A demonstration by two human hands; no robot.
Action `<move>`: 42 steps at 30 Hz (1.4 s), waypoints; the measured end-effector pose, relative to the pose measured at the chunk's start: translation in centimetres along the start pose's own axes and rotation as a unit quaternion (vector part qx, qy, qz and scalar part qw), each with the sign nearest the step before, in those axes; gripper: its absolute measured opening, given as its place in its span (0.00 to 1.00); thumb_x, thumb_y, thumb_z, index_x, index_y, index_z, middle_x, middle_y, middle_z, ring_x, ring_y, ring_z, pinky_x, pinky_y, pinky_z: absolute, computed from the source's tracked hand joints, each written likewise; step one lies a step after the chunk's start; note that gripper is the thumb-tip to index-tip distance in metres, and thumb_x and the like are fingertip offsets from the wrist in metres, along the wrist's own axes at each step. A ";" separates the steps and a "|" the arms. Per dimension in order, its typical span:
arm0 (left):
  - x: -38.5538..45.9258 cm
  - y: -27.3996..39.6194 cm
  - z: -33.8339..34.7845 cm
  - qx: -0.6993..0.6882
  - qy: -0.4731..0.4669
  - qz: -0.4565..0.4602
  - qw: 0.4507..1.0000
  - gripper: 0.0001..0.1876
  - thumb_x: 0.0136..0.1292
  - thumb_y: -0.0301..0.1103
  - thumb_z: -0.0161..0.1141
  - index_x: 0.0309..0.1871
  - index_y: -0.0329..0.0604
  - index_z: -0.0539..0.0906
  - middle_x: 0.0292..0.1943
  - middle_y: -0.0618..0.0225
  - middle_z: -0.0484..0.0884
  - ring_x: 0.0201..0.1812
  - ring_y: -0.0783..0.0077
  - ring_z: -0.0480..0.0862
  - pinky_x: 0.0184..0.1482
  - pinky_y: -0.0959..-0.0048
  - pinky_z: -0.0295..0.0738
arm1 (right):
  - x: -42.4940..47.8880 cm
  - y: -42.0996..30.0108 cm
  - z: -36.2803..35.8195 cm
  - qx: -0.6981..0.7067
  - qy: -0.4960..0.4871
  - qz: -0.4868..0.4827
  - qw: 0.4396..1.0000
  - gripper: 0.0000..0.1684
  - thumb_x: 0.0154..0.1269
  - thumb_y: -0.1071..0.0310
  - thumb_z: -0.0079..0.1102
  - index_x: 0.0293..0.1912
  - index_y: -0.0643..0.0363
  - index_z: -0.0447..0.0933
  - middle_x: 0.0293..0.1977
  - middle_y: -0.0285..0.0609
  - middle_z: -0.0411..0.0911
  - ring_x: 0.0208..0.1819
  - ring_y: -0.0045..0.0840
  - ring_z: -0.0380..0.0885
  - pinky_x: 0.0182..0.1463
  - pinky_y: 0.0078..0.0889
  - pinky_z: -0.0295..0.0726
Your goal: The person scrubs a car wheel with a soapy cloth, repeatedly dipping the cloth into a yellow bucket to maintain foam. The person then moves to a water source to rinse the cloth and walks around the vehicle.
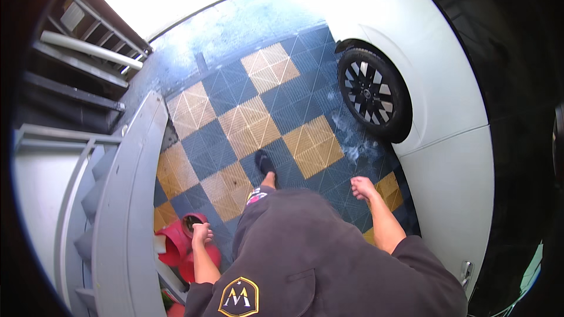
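Observation:
My left hand (202, 233) hangs loosely curled at the lower left, over red containers (176, 237) on the floor; I see nothing in it. On the other side, my right hand (362, 188) is half closed over the patterned floor tiles, between my body and a white car (445, 158). No object shows in that hand either. The car's front wheel (368, 92), with a black and silver rim, stands ahead and to the right. One foot in a dark shoe (264, 163) is on the blue and tan slatted tiles (250, 127).
A grey metal shelf or bench (128, 185) runs along the left side. Beyond it, a ladder (105, 26) and a pale tube (92, 49) lie near the wall. Wet or whitish patches (352, 152) mark the tiles beside the wheel. Bright concrete (246, 13) lies past the tiles.

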State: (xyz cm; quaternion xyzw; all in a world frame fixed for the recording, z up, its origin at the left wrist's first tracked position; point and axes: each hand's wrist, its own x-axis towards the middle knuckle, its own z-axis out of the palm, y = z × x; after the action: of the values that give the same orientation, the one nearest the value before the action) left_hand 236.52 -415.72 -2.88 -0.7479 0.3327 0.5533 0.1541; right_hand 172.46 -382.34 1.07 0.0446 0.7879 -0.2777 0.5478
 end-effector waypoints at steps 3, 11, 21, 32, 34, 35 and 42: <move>1.1 11.6 -2.8 -0.041 0.031 0.123 0.991 0.16 0.70 0.37 0.57 0.54 0.39 0.72 0.30 0.61 0.82 0.24 0.71 0.82 0.21 0.72 0.75 | 0.2 -3.4 -1.3 -0.020 0.088 0.041 0.995 0.14 0.74 0.62 0.54 0.55 0.51 0.80 0.31 0.36 0.80 0.21 0.20 0.76 0.19 0.26 0.75; 3.7 40.3 -9.0 0.121 0.057 0.321 0.937 0.23 0.69 0.39 0.60 0.61 0.31 0.77 0.42 0.58 0.86 0.34 0.72 0.85 0.45 0.69 0.81 | 2.0 -11.8 3.7 0.137 0.156 0.019 0.978 0.20 0.75 0.58 0.53 0.60 0.54 0.77 0.38 0.40 0.82 0.31 0.25 0.83 0.30 0.31 0.83; 8.4 52.3 -15.6 0.194 0.015 0.197 0.961 0.38 0.71 0.43 0.62 0.78 0.36 0.61 0.64 0.45 0.79 0.53 0.60 0.86 0.50 0.67 0.82 | 18.1 -31.6 14.6 0.077 0.047 0.175 0.980 0.26 0.73 0.55 0.54 0.65 0.58 0.71 0.52 0.54 0.79 0.46 0.45 0.84 0.43 0.52 0.85; 12.1 66.8 -25.6 0.169 0.109 0.150 0.968 0.28 0.65 0.39 0.62 0.65 0.33 0.79 0.60 0.44 0.82 0.63 0.47 0.81 0.66 0.58 0.73 | 20.6 -83.1 16.8 0.006 -0.020 -0.214 0.977 0.22 0.72 0.56 0.59 0.57 0.61 0.79 0.40 0.35 0.82 0.38 0.19 0.81 0.39 0.25 0.80; 8.2 78.5 -21.8 0.273 0.113 0.267 0.917 0.30 0.66 0.39 0.62 0.70 0.36 0.75 0.65 0.45 0.78 0.67 0.47 0.77 0.69 0.58 0.70 | 21.3 -83.7 17.8 -0.102 -0.052 -0.213 0.970 0.25 0.72 0.54 0.60 0.59 0.61 0.79 0.48 0.43 0.84 0.49 0.26 0.83 0.52 0.31 0.81; 6.2 83.9 -20.4 0.318 0.125 0.325 0.882 0.32 0.67 0.40 0.61 0.72 0.38 0.72 0.68 0.45 0.75 0.69 0.47 0.74 0.71 0.58 0.68 | 22.0 -83.0 19.6 -0.206 -0.054 -0.248 0.945 0.28 0.73 0.50 0.57 0.60 0.62 0.79 0.55 0.48 0.83 0.56 0.35 0.82 0.61 0.37 0.78; 5.1 105.3 -17.9 0.465 -0.295 0.422 0.720 0.42 0.69 0.49 0.61 0.78 0.33 0.59 0.73 0.40 0.68 0.74 0.44 0.68 0.74 0.58 0.63 | 16.1 -85.9 32.6 -0.298 -0.074 -0.099 0.946 0.21 0.68 0.51 0.61 0.45 0.60 0.81 0.40 0.51 0.85 0.45 0.40 0.84 0.50 0.44 0.80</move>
State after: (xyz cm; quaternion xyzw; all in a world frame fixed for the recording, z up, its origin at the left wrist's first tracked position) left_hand 180.01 -505.06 12.93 -0.1630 0.7672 0.5291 0.3238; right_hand 161.25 -474.23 12.20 -0.2199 0.7923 -0.0858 0.5626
